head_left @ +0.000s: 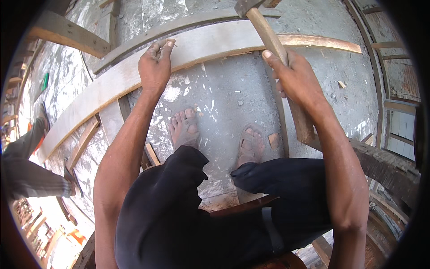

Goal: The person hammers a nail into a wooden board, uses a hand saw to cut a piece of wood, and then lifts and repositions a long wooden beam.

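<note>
My right hand (298, 80) is wrapped round the wooden handle (267, 36) of a hammer. Its dark metal head (246, 6) points away from me, partly cut off by the top edge. My left hand (156, 65) is closed in a pinch over a long pale board (210, 42). A thin nail (174, 44) sticks out between the thumb and fingers, mostly hidden by them. The board runs crosswise in front of me, curving in the picture, with a rough split strip (318, 42) at its right end.
Behind the board lies a narrower grey plank (170, 30). A thick beam (71, 33) juts in at the far left. Another person's legs (36, 179) show at the left. Wood scraps (273, 140) lie by my sandalled feet (183, 127). A heavy timber (385, 170) stands at the right.
</note>
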Motion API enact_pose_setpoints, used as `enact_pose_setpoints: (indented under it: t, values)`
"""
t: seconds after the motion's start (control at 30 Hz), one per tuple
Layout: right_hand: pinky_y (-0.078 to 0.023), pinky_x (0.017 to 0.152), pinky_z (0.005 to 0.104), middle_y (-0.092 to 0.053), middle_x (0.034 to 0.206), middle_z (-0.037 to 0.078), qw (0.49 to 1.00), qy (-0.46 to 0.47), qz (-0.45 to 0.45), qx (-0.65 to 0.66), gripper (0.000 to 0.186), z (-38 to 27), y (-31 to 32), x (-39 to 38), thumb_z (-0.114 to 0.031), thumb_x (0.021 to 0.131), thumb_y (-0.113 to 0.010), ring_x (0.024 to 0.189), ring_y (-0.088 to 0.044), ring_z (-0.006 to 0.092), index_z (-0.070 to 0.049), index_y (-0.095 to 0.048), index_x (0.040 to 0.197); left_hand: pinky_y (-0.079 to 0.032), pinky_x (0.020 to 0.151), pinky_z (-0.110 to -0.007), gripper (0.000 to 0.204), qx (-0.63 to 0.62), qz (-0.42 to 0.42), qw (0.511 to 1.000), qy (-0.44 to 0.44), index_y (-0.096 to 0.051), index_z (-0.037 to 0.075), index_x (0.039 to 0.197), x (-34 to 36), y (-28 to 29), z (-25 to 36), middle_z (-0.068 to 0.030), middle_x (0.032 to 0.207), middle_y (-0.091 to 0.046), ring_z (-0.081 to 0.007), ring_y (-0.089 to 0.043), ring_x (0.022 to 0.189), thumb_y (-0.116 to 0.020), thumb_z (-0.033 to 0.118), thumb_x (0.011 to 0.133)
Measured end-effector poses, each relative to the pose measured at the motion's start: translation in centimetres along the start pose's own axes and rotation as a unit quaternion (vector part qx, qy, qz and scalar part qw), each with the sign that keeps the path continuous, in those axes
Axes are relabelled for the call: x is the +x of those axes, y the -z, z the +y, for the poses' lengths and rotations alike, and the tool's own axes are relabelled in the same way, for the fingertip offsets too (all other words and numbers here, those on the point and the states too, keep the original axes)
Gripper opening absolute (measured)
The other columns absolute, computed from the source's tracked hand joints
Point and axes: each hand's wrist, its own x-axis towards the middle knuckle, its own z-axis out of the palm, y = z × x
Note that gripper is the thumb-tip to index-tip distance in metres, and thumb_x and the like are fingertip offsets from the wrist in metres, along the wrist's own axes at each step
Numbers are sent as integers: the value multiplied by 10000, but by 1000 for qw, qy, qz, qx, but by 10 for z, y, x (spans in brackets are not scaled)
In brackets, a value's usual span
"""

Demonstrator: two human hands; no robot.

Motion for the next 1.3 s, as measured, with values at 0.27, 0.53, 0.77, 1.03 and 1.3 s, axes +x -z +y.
enact_pose_setpoints:
  t: [0.27, 0.53, 0.77, 1.03, 1.3]
  values:
    - [-564, 822, 510, -700, 886, 300, 992, -84, -77, -53, 662, 30, -59, 0, -529, 1048, -502, 915, -735, 430, 113, -599, 1175, -538, 677, -346, 243, 5, 5, 998, -55, -801, 87, 1061, -16, 0, -49, -170, 845, -759, -209, -688, 653, -700, 288, 968]
    - [-556, 852, 542, -685, 962, 364, 994, -75, -76, -33, 621, 42, -71, 3, -473, 1054, -538, 983, -701, 508, 135, -573, 1176, -445, 786, -357, 226, 52, 14, 987, -153, -825, 149, 1043, -2, -25, -31, -86, 779, -736, -201, -614, 694, -713, 328, 960]
    - [-584, 712, 485, -696, 873, 252, 995, -88, -45, 2, 556, 40, -94, -3, -461, 1042, -578, 813, -741, 383, 88, -603, 1124, -406, 840, -370, 256, 105, -7, 980, -169, -814, 208, 1091, -2, -47, -30, -59, 765, -710, -212, -601, 715, -674, 390, 979]
    - [-506, 507, 291, -575, 750, 26, 939, -224, -116, 234, 455, -3, -61, -58, -464, 1047, -582, 573, -580, 111, -9, -582, 1058, -419, 829, -374, 272, 120, -11, 978, -171, -830, 197, 1053, 1, -52, -35, -85, 787, -735, -222, -637, 724, -682, 409, 970]
    - [-534, 558, 310, -584, 746, 42, 886, -308, -271, 216, 465, 16, -76, -114, -410, 1048, -596, 607, -616, 124, 45, -572, 1139, -404, 836, -360, 236, 173, -12, 964, -201, -824, 209, 1060, 1, -48, -31, -19, 886, -774, -176, -641, 799, -673, 373, 984]
